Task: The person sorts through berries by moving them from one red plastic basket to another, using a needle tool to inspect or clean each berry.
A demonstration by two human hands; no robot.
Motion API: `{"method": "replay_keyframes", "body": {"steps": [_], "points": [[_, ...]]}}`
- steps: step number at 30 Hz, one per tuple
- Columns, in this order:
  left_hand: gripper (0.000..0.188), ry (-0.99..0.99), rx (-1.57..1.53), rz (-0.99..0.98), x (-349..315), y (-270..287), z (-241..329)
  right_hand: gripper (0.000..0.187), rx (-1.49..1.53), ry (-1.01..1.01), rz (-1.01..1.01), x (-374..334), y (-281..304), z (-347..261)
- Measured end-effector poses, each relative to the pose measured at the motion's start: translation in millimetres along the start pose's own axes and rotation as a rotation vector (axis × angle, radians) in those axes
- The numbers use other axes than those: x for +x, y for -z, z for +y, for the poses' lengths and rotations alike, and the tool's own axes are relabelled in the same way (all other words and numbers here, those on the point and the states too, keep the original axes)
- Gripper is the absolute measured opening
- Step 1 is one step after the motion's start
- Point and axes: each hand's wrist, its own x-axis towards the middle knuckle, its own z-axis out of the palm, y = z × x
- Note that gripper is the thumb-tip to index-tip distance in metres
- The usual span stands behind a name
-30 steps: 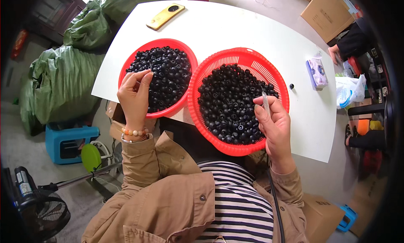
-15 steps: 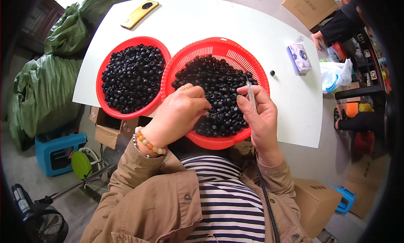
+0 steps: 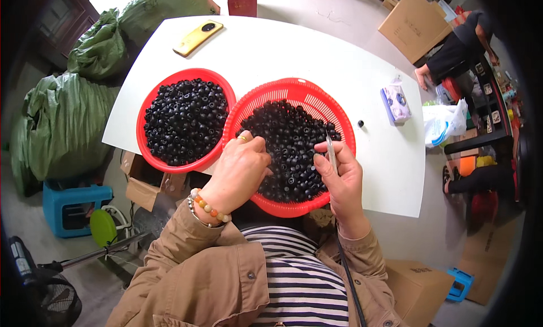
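My left hand (image 3: 239,171), with a beaded bracelet at its wrist, hovers over the left side of the right red basket (image 3: 294,89). Its fingers are curled together; their tips are turned away, and I cannot see what they hold. Upright in my right hand (image 3: 346,183) is a slim pen-shaped tool (image 3: 331,155) with a clear handle and a thin dark pointed tip, gripped between thumb and fingers. Beneath both hands, small round black hollow pieces (image 3: 288,134) fill the slotted basket. Similar black pieces (image 3: 184,120) are heaped in the left red basin (image 3: 148,151).
On the white table (image 3: 271,50) lie a yellow phone (image 3: 197,38), a tissue pack (image 3: 396,103) and one stray black piece (image 3: 361,124). Green sacks (image 3: 62,123) and a blue stool (image 3: 73,205) stand left. A black cable (image 3: 346,270) hangs beside my right forearm. Another person (image 3: 452,50) is at far right.
The view has shifted, so the table and baskets appear lower. My left hand has drawn slightly left over the basket. My right hand keeps its grip on the tool. The other person's arm shows more.
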Motion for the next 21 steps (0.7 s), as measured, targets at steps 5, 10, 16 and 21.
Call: {"method": "replay_keyframes", "body": {"steps": [5,10,16,21], "points": [[0.01,-0.025,-0.037,0.043,-1.2,0.0,1.7,0.014,-0.056,0.017,0.014,-3.9,1.4,1.5],[0.011,-0.008,-0.048,0.058,-3.7,-0.5,-0.7,0.013,-0.188,0.059,-0.046,-7.3,0.3,5.2],[0.01,-0.039,-0.001,0.036,-2.5,-1.4,0.1,0.018,-0.266,0.059,-0.167,-16.0,-1.2,7.0],[0.011,-0.019,0.027,0.015,0.7,-3.9,-1.2,0.019,-0.359,0.045,-0.153,-17.1,-1.2,6.3]]}}
